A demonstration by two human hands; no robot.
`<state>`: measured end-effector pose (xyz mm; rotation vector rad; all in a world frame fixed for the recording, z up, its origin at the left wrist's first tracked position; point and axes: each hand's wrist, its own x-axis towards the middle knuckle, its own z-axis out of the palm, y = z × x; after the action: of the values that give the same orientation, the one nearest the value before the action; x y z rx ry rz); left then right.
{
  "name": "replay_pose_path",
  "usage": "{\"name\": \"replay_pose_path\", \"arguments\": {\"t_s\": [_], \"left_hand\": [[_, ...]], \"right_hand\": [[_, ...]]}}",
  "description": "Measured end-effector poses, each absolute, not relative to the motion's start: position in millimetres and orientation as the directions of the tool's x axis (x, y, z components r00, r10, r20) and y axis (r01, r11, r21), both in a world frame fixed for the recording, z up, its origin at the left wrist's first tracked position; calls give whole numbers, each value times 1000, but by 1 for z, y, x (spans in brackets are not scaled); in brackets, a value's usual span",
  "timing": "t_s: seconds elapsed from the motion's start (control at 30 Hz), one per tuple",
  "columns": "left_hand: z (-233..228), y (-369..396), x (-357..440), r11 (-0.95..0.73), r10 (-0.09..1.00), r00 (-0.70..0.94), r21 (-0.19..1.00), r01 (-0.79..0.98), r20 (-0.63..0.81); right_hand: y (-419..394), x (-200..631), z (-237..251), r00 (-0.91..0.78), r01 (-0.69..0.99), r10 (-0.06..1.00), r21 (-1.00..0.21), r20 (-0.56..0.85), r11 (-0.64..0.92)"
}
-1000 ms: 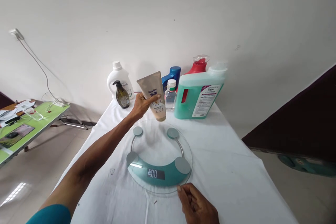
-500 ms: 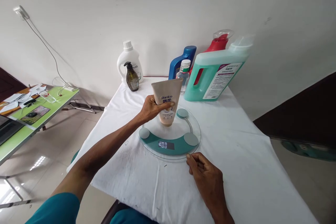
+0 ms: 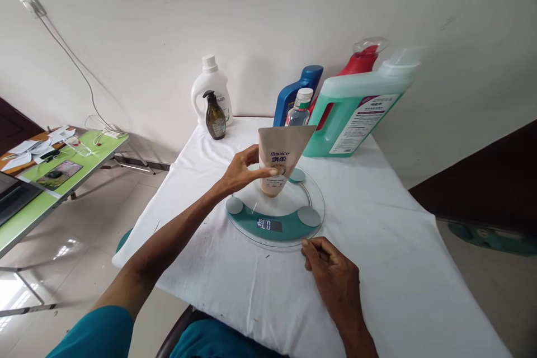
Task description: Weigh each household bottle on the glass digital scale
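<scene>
A beige Rejoice tube (image 3: 278, 156) stands cap-down on the round glass scale (image 3: 312, 197) in the middle of the white-covered table. My left hand (image 3: 240, 170) touches the tube's left side, thumb and fingers loosely around it. My right hand (image 3: 331, 272) rests on the cloth at the scale's near edge, its fingers curled with nothing in them. The scale's display (image 3: 269, 225) is lit.
Along the wall stand a white jug (image 3: 211, 90), a dark pump bottle (image 3: 215, 117), a blue bottle (image 3: 297, 91), a small clear bottle (image 3: 300, 111), a red bottle (image 3: 357, 59) and a big green detergent jug (image 3: 356, 114). A green side table (image 3: 50, 173) with papers is at left.
My left hand brought the tube down from in front of the bottles onto the scale. My fingers have loosened around it. The right hand stayed by the scale's near edge.
</scene>
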<state>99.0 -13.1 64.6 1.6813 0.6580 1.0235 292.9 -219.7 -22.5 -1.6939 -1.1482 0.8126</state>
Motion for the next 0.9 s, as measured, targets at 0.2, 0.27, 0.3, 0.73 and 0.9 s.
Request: {"name": "replay_pose_path", "arguments": {"t_s": [0.2, 0.27, 0.3, 0.73, 0.9], "left_hand": [[6, -5, 47, -227, 973, -20, 971, 79, 229], [-14, -2, 40, -173, 981, -83, 983, 55, 177], [-21, 0, 38, -159, 983, -88, 987, 30, 161], [-38, 8, 33, -99, 995, -30, 992, -79, 97], [-37, 7, 33, -110, 994, -35, 991, -74, 107]], "right_hand": [[-222, 286, -16, 410, 305, 910, -932, -60, -198], [-222, 286, -16, 413, 307, 908, -929, -68, -209], [-221, 286, -18, 413, 314, 908, -926, -67, -211], [-218, 292, -25, 402, 377, 915, -906, -28, -194], [-218, 291, -24, 402, 379, 916, -906, -20, -186]]}}
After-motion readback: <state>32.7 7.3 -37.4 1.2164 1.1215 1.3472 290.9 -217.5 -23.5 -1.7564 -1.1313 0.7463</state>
